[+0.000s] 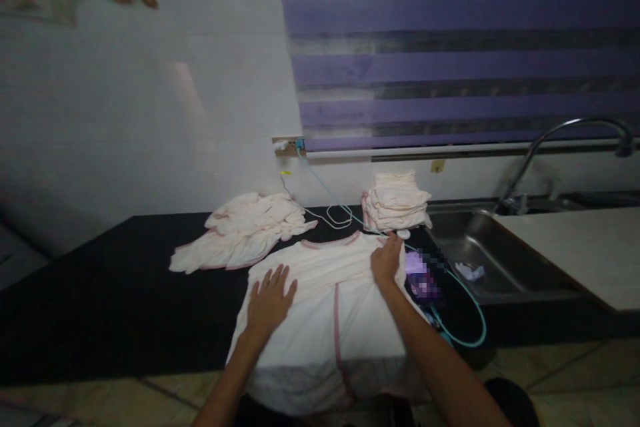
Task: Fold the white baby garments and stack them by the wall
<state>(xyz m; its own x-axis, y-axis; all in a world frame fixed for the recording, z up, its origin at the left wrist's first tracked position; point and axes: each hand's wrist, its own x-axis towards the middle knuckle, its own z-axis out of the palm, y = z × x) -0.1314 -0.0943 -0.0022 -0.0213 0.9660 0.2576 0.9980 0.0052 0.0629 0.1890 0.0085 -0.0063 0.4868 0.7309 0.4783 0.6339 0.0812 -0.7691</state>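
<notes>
Hands are laid flat and open on a pale pink-trimmed garment (325,307), the left hand (269,300) mid-cloth, the right hand (387,259) at its far edge, nothing being gripped.

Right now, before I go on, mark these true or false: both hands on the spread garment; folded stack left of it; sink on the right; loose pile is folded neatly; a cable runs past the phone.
1. Left hand and right hand both rest on the spread garment. True.
2. The folded stack sits to its left. False: behind, to the right.
3. The sink is on the right. True.
4. The loose pile is folded. False: rumpled.
5. A teal cable runs past the phone. True.
</notes>
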